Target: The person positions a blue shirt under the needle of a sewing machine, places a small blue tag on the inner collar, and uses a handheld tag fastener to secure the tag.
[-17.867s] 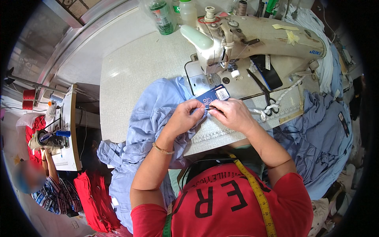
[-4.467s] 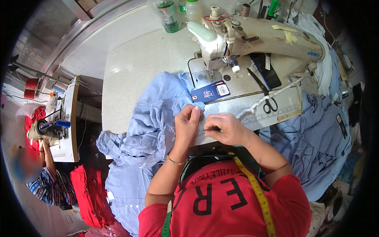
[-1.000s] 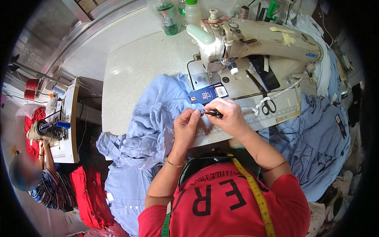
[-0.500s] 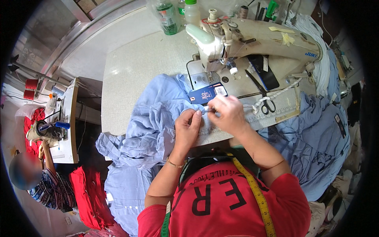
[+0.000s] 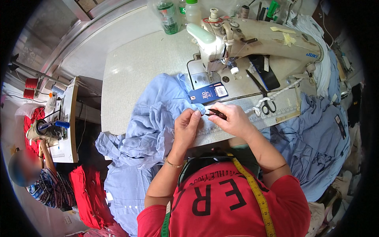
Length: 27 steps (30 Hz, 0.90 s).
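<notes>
A light blue garment (image 5: 158,106) lies bunched on the sewing table, left of and in front of the machine. My left hand (image 5: 185,124) pinches its edge between thumb and fingers. A small white piece (image 5: 207,111) shows at that edge. My right hand (image 5: 235,120) is closed round a small dark-handled tool (image 5: 217,113), whose tip points at the pinched cloth; its exact kind is hard to make out. Just beyond my hands lies a dark blue hang tag (image 5: 208,93). The white sewing machine (image 5: 252,37) stands behind it, its needle area near the tag.
Black scissors (image 5: 263,94) and a dark phone (image 5: 265,73) lie to the right, beside a twisted white cord (image 5: 276,94). Blue garments (image 5: 319,138) hang off the right side. Bottles (image 5: 169,17) stand at the back. Another person (image 5: 49,185) works at a machine far left.
My right hand has turned and drawn slightly back to the right, so the dark tool now shows. My left hand keeps its pinch in nearly the same place.
</notes>
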Available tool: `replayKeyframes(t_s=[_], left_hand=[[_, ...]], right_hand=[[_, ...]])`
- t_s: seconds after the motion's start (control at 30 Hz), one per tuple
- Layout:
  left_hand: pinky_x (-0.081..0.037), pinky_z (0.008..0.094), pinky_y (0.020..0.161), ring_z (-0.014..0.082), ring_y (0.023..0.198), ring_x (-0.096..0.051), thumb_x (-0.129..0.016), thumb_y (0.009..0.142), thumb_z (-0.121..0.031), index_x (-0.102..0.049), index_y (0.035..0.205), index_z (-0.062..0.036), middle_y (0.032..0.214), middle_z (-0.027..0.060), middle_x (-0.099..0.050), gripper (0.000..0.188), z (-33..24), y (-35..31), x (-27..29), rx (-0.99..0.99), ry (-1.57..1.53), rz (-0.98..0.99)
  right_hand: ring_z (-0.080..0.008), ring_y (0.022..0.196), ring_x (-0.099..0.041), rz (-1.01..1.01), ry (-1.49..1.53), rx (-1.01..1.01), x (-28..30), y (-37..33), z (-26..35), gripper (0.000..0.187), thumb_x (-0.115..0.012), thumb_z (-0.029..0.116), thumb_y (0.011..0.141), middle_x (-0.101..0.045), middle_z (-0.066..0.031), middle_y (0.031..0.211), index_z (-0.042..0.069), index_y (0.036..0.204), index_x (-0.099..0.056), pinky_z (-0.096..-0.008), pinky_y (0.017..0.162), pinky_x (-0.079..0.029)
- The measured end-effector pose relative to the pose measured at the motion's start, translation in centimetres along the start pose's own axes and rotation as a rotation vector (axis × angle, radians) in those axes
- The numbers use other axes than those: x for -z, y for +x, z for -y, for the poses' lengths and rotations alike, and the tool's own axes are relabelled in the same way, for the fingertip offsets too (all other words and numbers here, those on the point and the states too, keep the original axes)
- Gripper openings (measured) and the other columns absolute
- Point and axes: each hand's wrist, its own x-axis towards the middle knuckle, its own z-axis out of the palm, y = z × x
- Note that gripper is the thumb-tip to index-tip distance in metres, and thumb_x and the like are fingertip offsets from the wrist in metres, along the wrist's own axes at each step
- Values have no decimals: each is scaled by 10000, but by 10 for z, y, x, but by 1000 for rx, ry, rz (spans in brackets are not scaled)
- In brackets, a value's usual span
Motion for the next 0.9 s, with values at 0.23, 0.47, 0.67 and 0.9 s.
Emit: replayKeyframes(t_s=[0.23, 0.47, 0.67, 0.9], left_hand=[[-350, 196, 529, 26, 601, -403, -541, 910, -159, -530, 721, -27, 633, -50, -476, 230, -3, 0, -1, -10, -10, 22], [-359, 196, 538, 30, 608, -411, -531, 915, -163, -538, 764, -25, 651, -51, -488, 205, -5, -1, 0, -4, -47, 46], [-374, 187, 714, 28, 795, -467, -540, 910, -149, -610, 971, -23, 875, -51, -583, 157, 7, 0, 6, 7, -83, 87], [-360, 195, 687, 34, 767, -437, -535, 915, -166, -573, 911, -27, 825, -51, -535, 144, 12, 0, 8, 32, -79, 82]], right_hand=[[-338, 669, -608, 10, 68, -14, -8, 2, -4, 270, -628, 304, 801, -615, -155, 719, 61, 914, -602, -389, 579, -462], [-356, 689, -600, 49, 109, -60, -8, 3, -4, 278, -610, 299, 818, -605, -175, 728, 40, 918, -599, -384, 591, -462], [-341, 684, -594, 73, 221, -53, -11, 3, -8, 253, -591, 271, 840, -594, -175, 732, 30, 914, -589, -367, 595, -454], [-299, 641, -571, 119, 316, -82, -13, 3, -13, 239, -581, 258, 853, -567, -150, 699, 22, 888, -574, -340, 591, -442]])
